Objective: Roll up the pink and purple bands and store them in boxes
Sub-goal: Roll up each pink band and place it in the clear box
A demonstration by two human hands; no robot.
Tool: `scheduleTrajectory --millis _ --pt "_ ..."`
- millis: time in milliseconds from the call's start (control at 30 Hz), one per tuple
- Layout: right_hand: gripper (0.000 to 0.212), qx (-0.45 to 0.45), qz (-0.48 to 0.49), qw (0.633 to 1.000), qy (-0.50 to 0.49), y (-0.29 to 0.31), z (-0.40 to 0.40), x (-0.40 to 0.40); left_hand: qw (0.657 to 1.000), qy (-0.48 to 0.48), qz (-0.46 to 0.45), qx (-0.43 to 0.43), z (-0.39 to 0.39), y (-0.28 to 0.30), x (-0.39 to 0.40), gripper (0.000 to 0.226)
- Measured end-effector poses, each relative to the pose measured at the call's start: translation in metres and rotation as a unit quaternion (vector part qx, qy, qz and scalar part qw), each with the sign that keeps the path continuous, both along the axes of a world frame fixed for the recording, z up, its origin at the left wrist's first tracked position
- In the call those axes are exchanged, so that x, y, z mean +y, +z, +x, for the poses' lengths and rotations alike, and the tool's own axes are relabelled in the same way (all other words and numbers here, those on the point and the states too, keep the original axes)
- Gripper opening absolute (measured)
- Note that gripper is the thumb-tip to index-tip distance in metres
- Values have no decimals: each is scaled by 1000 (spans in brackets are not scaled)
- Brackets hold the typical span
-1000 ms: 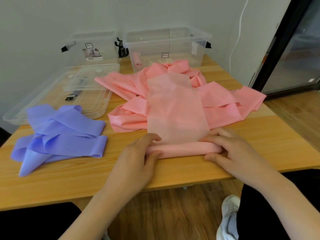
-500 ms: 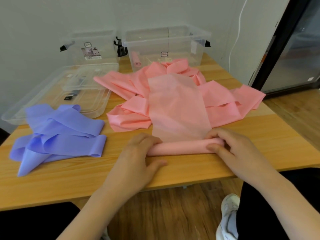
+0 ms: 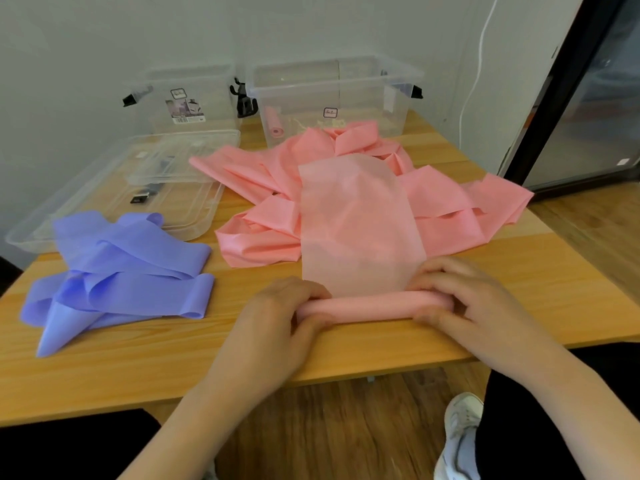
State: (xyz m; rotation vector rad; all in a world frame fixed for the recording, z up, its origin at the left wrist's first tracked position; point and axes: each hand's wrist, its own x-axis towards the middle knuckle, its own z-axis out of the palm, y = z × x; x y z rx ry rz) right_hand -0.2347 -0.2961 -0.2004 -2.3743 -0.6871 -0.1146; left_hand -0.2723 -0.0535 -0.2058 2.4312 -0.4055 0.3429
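A pink band (image 3: 360, 223) runs from a loose heap of pink bands (image 3: 270, 174) toward me and ends in a tight pink roll (image 3: 367, 308) near the table's front edge. My left hand (image 3: 277, 317) grips the roll's left end, fingers over it and thumb under. My right hand (image 3: 464, 299) grips the right end the same way. A pile of purple bands (image 3: 117, 271) lies at the left. Two clear boxes stand at the back: the left box (image 3: 183, 98) and the right box (image 3: 332, 95), which holds one small pink roll (image 3: 275, 123).
Two clear lids (image 3: 121, 188) lie stacked behind the purple pile. The wooden table (image 3: 138, 355) ends just in front of my hands. A white cable hangs on the wall at the right, beside a black-framed glass door (image 3: 588, 98). My shoe (image 3: 457, 434) shows below.
Both hands have turned the roll forward, taking up more of the flat pink band. My left thumb has tucked back under the roll.
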Motion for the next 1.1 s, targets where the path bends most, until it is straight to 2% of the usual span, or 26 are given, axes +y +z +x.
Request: scheduleTrajectory --millis 100,133,200,267,367,433,533,633,733,800,933,1000,1100 --pt "38 7 -3 1000 2 0 0 -1 1000 12 -20 -1 0 0 0 24" --pt "37 2 8 1000 -11 0 -1 -2 1000 3 -11 1 0 0 1 26" --pt "21 -1 47 998 -29 0 -2 -1 999 -26 17 8 0 -1 1 38" --pt "7 7 51 998 -29 1 -2 -2 999 -31 29 9 1 -1 2 38" --pt "22 19 9 1000 9 1 0 -3 1000 -1 -1 4 0 -1 1 28" --pt "35 19 10 1000 0 1 0 -4 1000 9 -15 5 -1 -1 2 27" --pt "25 3 49 998 -34 1 -1 -4 999 -38 18 12 0 -1 2 37" --pt "13 8 45 999 -23 3 -1 -4 999 -34 9 4 3 0 2 36" --pt "34 37 21 999 8 4 -1 -5 1000 3 -15 -8 2 1 2 28" --pt "40 23 27 999 -15 4 -2 -5 1000 13 -26 3 2 1 2 30" --pt "24 12 58 997 -56 5 -4 -2 998 -50 35 35 2 0 1 49" --pt "18 28 98 993 -58 4 -7 3 997 -46 52 34 1 -1 -2 44" --pt "24 94 141 984 -46 -1 -11 13 997 -46 47 30 -2 -1 -11 48"
